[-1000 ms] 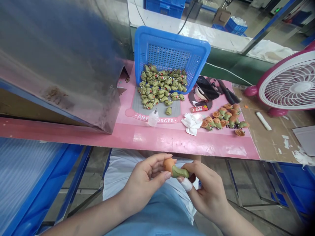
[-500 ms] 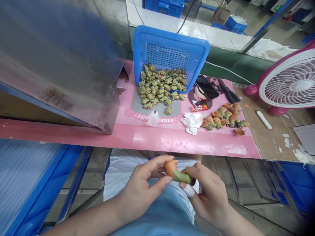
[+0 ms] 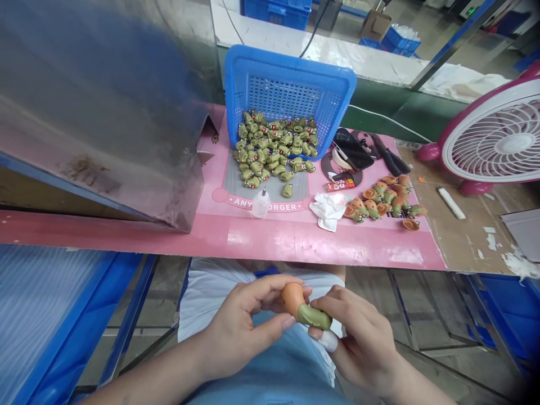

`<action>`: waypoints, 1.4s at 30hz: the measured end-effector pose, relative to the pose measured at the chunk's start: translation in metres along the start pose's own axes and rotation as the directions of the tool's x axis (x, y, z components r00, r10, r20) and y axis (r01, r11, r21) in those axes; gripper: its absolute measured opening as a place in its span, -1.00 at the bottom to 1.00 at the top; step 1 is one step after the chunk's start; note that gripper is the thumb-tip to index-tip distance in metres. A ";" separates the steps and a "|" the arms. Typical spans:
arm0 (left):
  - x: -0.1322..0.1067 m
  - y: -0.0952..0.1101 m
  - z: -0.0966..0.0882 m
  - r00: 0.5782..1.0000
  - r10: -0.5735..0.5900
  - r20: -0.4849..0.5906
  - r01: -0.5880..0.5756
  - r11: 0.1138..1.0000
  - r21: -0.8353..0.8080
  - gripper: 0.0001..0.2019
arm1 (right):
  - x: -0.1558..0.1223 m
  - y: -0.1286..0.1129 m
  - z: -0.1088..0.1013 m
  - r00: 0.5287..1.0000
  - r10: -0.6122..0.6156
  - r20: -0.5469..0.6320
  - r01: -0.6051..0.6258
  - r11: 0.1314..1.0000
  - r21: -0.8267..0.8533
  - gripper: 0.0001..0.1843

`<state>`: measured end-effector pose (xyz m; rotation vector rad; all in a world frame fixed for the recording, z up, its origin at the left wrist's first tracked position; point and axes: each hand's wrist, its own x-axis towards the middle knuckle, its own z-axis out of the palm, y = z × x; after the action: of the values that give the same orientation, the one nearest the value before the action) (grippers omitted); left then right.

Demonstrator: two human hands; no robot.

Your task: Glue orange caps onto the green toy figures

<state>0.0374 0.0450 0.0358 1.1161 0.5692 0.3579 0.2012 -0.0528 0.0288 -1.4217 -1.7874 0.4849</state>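
Above my lap, both hands hold one small figurine with an orange head part and a green body. My left hand pinches the orange end between thumb and fingers. My right hand grips the green end; its thumb wears a white wrap. On the pink mat beyond lie several orange-and-green figurines at the right. Many green body pieces spill out of a tipped blue basket. A small clear bottle with a thin tip stands near the mat's middle.
Left of the mat stands a large metal housing. A crumpled white tissue, a red packet and a black phone lie right of the basket. At the far right is a pink-and-white fan.
The figurine has tilted and sunk slightly lower, with my right fingers shifted on its green end. Both hands still hold it. The view has moved slightly.
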 end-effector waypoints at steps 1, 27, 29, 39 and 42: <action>-0.001 0.000 0.000 1.000 0.004 0.002 -0.004 1.000 0.000 -0.71 | 0.000 -0.001 0.000 1.000 0.002 0.000 -0.002 1.000 0.003 -0.82; 0.002 -0.013 0.002 0.994 -0.109 -0.003 0.105 0.958 -0.268 -0.73 | 0.009 -0.003 -0.002 0.991 0.128 0.046 -0.129 0.992 0.015 -0.88; 0.002 -0.012 0.003 0.994 -0.105 -0.004 0.100 0.957 -0.272 -0.74 | 0.010 -0.003 -0.001 0.989 0.142 0.049 -0.144 0.989 0.033 -0.86; 0.004 -0.013 0.006 0.994 -0.107 0.015 0.107 0.959 -0.261 -0.80 | 0.009 -0.006 0.000 0.985 0.170 0.016 -0.170 0.984 0.056 -0.82; 0.005 -0.015 0.005 0.994 -0.104 0.016 0.105 0.958 -0.265 -0.79 | 0.008 -0.006 0.000 0.983 0.181 0.024 -0.182 0.981 0.063 -0.80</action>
<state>0.0448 0.0381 0.0229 0.8243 0.5577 0.3306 0.1968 -0.0475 0.0355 -1.5466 -1.6480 0.6467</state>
